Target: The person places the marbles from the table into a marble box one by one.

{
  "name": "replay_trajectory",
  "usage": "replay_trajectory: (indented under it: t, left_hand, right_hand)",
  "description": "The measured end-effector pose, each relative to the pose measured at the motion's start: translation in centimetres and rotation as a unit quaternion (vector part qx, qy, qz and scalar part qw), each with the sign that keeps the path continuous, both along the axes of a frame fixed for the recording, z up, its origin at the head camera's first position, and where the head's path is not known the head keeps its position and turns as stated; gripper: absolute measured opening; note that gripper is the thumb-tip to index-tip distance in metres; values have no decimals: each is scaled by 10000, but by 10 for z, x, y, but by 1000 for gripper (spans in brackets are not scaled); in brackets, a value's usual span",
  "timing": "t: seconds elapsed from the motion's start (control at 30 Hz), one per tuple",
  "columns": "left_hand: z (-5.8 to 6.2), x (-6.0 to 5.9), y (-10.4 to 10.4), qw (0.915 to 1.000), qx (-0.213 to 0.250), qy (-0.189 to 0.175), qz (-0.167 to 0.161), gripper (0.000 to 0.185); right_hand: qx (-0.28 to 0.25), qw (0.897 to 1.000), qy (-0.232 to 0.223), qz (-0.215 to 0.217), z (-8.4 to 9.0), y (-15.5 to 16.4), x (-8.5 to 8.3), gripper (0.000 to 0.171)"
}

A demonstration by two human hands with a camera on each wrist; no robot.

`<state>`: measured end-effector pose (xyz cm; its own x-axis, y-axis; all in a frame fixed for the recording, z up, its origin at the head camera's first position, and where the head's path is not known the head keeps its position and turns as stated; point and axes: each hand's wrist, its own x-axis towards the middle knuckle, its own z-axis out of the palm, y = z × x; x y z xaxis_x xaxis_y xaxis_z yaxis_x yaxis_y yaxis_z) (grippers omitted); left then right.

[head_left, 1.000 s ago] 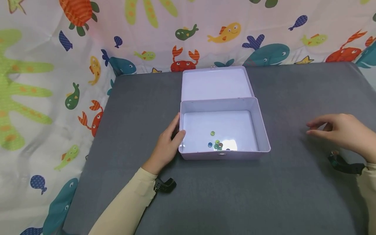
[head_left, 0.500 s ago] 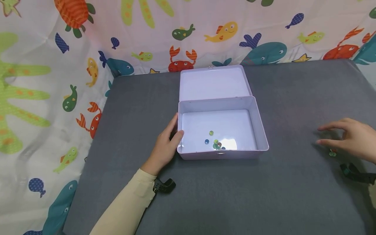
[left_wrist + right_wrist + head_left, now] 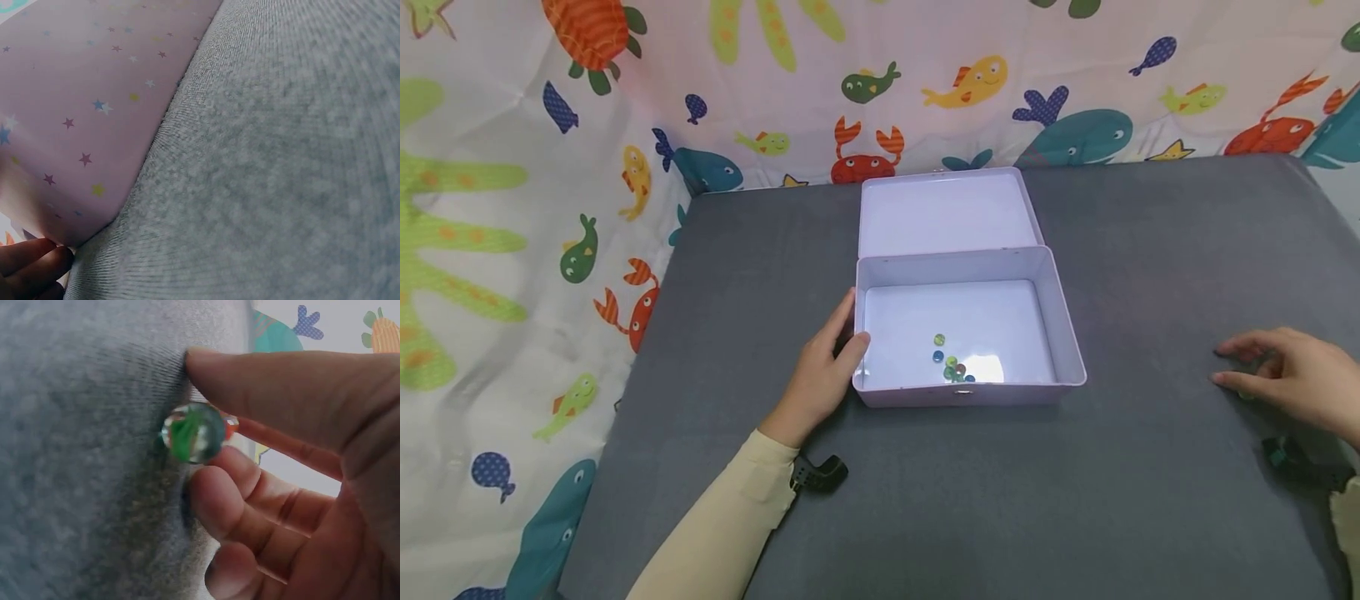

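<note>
My left hand (image 3: 816, 375) holds the left side of a lilac tin box (image 3: 962, 397), its thumb at the rim and its fingers along the outer wall. Several glass marbles (image 3: 951, 362), green, blue and brownish, lie on the box floor near the front. Out on the right of the table, my right hand (image 3: 1292, 375) is lowered, thumb and fingers apart and bent, fingertips at the cloth. A clear marble with a green swirl (image 3: 194, 432) sits by the gap between thumb and fingers in the right wrist view, with something orange-red (image 3: 231, 428) behind it.
The box's lid (image 3: 951, 212) leans open toward the back. Grey cloth (image 3: 1000, 500) covers the table. A curtain printed with sea animals (image 3: 805, 100) hangs along the back and left edges. Star-patterned outer wall (image 3: 94, 112) of the box fills the left wrist view's upper left.
My right hand has moved right and down toward the table, around the marble there. A blue marble in the box has rolled a little. My left hand stays on the box.
</note>
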<state>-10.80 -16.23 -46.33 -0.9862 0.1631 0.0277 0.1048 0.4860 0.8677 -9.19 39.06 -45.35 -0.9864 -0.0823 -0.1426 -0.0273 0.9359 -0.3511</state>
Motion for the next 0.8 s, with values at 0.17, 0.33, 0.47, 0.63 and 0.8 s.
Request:
replay_trajectory:
  t: [0.17, 0.33, 0.47, 0.63, 0.8]
  left_hand:
    - [0, 0, 0, 10000, -16, 25, -39, 66]
    - [0, 0, 0, 10000, 9, 20, -43, 66]
    - [1, 0, -1, 10000, 27, 9, -15, 66]
    - [2, 0, 0, 10000, 30, -3, -43, 67]
    - [2, 1, 0, 10000, 2, -26, -32, 67]
  right_hand:
    - [-160, 9997, 155, 53, -4, -1, 3, 25]
    - [-250, 9993, 274, 70, -5, -1, 3, 20]
    - [-245, 9993, 253, 101, -5, -2, 1, 19]
    - [-210, 9995, 223, 93, -4, -4, -2, 19]
    - [-179, 9992, 355, -67, 1, -3, -3, 19]
